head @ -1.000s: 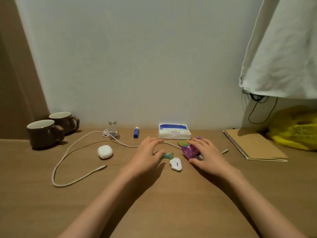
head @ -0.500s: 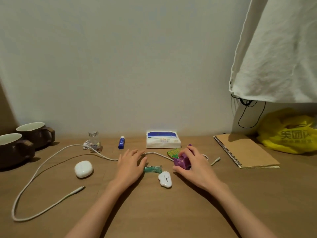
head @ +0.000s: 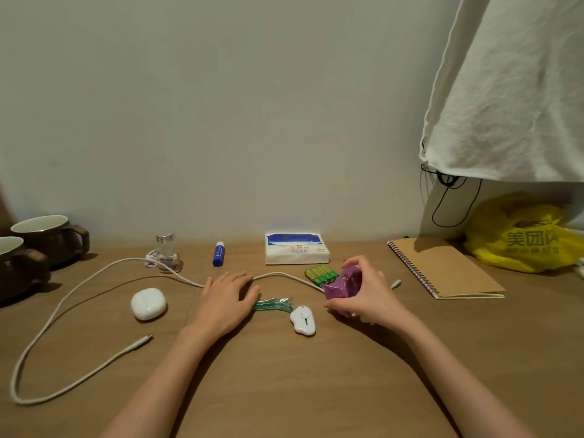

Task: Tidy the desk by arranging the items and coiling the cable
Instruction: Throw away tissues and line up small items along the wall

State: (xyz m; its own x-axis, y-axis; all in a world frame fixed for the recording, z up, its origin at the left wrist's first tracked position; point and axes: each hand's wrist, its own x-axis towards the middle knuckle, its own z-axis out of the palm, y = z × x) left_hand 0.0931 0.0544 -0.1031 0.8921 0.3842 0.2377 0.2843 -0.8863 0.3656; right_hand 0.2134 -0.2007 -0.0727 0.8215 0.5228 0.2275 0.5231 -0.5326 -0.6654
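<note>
On the brown wooden desk (head: 284, 390), the right hand (head: 363, 290) is clamped around a crinkled purple plastic packet (head: 343, 284), just beside green batteries (head: 320, 274). The left hand (head: 226, 295) lies flat, fingers spread, over a long white charging cable (head: 79, 295) looping leftward, touching a green translucent wrapper (head: 273, 305).

Pale wall (head: 252, 105) behind wooden desk (head: 300, 374)
</note>
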